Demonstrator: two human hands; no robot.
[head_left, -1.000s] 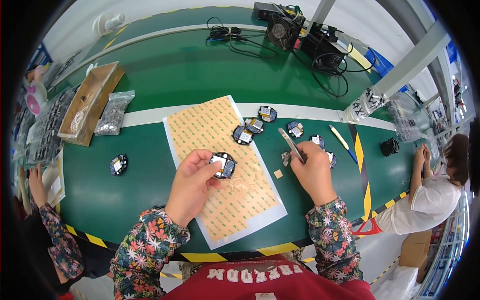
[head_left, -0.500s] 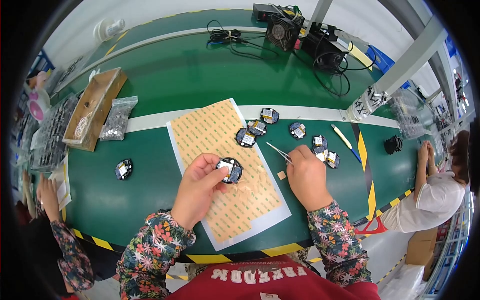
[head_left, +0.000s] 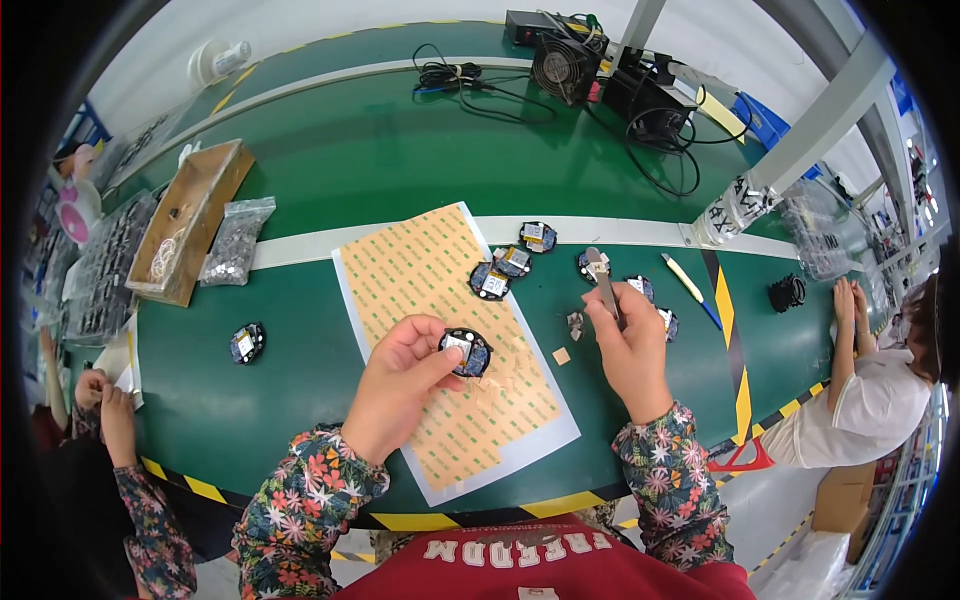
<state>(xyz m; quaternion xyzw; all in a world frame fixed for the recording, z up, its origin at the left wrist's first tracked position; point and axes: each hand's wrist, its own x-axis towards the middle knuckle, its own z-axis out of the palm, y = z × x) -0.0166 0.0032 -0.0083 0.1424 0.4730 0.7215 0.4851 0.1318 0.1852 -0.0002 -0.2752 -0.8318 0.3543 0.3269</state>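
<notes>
My left hand (head_left: 400, 385) pinches a round black circuit board (head_left: 468, 350) with a pale square part on its face, thumb on top. The board is held over a sheet of tan adhesive pieces (head_left: 410, 265) with green print on a white backing. My right hand (head_left: 632, 345) grips metal tweezers (head_left: 602, 282), tips pointing away from me near another round board (head_left: 588, 263). Between that hand and the sheet lie a small tan square (head_left: 561, 356) and a crumpled greyish scrap (head_left: 575, 325). Boards partly covered by my right hand (head_left: 668, 322) lie beside it.
Several boards (head_left: 490, 281) lie by the sheet's far edge, one (head_left: 248, 343) at left. A utility knife (head_left: 690, 290) lies right. A wooden box (head_left: 190, 220) and a bag of small parts (head_left: 237, 240) stand left; a fan (head_left: 565, 68) is at the back. Co-workers sit both sides.
My right hand has moved slightly right and turned the tweezers from pointing left to pointing away. A greyish scrap now shows beside it. My left hand and its board have shifted slightly.
</notes>
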